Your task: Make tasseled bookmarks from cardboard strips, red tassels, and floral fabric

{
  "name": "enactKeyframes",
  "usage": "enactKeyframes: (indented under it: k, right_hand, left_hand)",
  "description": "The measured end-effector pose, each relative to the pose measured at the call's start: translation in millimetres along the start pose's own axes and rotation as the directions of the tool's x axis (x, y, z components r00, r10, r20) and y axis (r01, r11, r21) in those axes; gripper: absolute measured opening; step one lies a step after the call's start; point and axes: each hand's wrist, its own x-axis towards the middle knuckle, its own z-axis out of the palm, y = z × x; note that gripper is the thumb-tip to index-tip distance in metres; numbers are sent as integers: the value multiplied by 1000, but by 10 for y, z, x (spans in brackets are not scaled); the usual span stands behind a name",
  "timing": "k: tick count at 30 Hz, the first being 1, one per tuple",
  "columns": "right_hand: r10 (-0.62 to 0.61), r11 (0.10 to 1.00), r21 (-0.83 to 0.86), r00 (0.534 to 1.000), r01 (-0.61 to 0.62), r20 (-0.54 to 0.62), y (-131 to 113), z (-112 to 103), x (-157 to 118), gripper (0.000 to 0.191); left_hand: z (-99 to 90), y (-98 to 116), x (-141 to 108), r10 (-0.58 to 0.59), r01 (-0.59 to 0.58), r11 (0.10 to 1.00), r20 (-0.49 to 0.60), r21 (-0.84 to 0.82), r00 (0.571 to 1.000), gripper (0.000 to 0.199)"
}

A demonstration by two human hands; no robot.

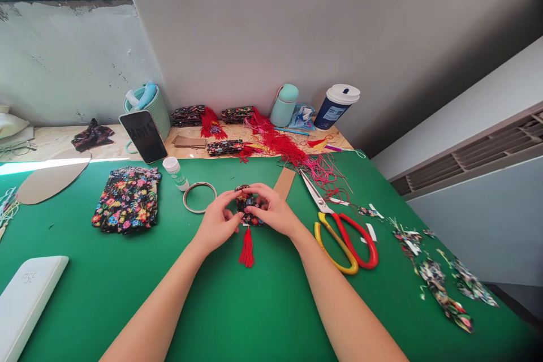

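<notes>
Between my two hands is a small black floral fabric piece (245, 203) with a red tassel (246, 249) hanging from its near edge. The fingers of my left hand (218, 219) close on its left side and top. My right hand (275, 209) grips it from the right, thumb on the front face. Part of the fabric is hidden under the fingers. Just right of my right hand lies a brown card strip (284, 182). Beyond it are scissors (339, 237) with one red and one yellow handle. A roll of tape (199, 198) rests left of my left hand.
A floral fabric stack (127, 199) and a glue stick (175, 173) lie left. At the back stand a phone (144, 137), a mint bottle (284, 106) and a lidded cup (336, 107). Red threads (292, 150) and fabric scraps (441, 288) spread right. A white device (31, 294) sits near left.
</notes>
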Motion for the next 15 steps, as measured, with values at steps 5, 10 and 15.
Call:
enactKeyframes:
  k: [5,10,15]
  right_hand:
    - [-19,998,-56,999,21,31,-9,4,14,34]
    - [-12,994,-106,997,20,75,-5,-14,7,38]
    - [-27,987,-153,994,44,108,41,-15,9,40]
  left_hand:
    - [-135,8,-87,250,-254,863,68,437,966,34]
    - [-226,17,-151,280,-448,547,350,707,894,25]
    - [-191,37,-147,214,-447,416,392,792,895,22]
